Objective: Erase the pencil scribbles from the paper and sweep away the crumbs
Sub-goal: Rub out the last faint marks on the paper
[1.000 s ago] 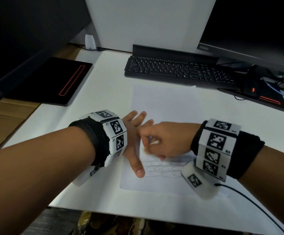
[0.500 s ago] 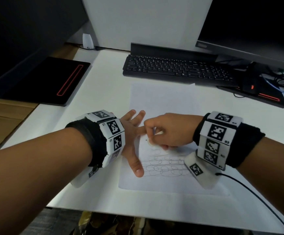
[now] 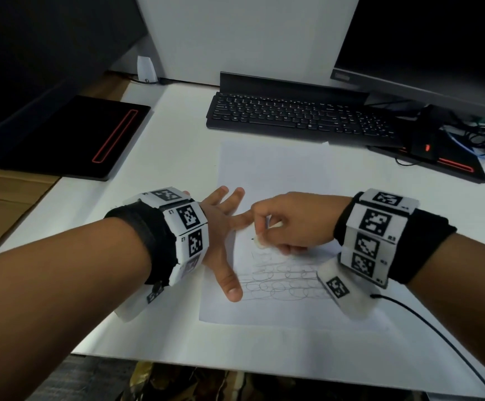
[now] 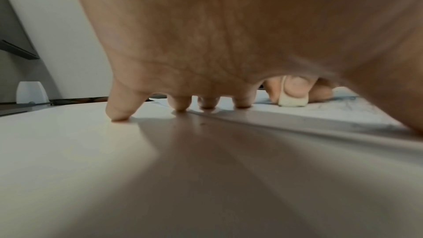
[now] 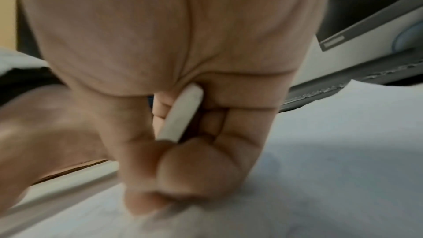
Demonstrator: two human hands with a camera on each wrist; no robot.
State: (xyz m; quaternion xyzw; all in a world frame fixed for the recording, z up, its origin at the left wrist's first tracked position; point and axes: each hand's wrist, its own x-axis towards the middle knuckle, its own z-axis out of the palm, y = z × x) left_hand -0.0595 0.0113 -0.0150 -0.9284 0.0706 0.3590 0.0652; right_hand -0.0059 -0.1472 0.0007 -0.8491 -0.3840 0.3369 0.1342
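The right hand (image 3: 290, 224) hides most of the eraser (image 3: 274, 225); from the head view only a white sliver pokes out between curled fingers, and the right wrist view is blurry but shows the white eraser (image 5: 181, 115) pinched in the fist; crumbs are too small to make out anywhere. The left hand (image 3: 221, 227) lies spread wide and flat, fingertips (image 4: 181, 107) pressing the left edge of the paper (image 3: 276, 175), thumb on the sheet near the scribbles (image 3: 284, 279); those are rows of pencil loops on the near half, partly covered by the right wrist band. The wrist bands carry black-and-white square markers with tiny labels I can't read for sure; the logo on the monitor (image 3: 426, 39) bezel is unreadable too. The surface is a white desk (image 3: 177, 157); a black keyboard (image 3: 299, 117) sits far of the paper, a black pad with a red line (image 3: 90, 137) far left, tangled cables (image 3: 484, 140) far right.
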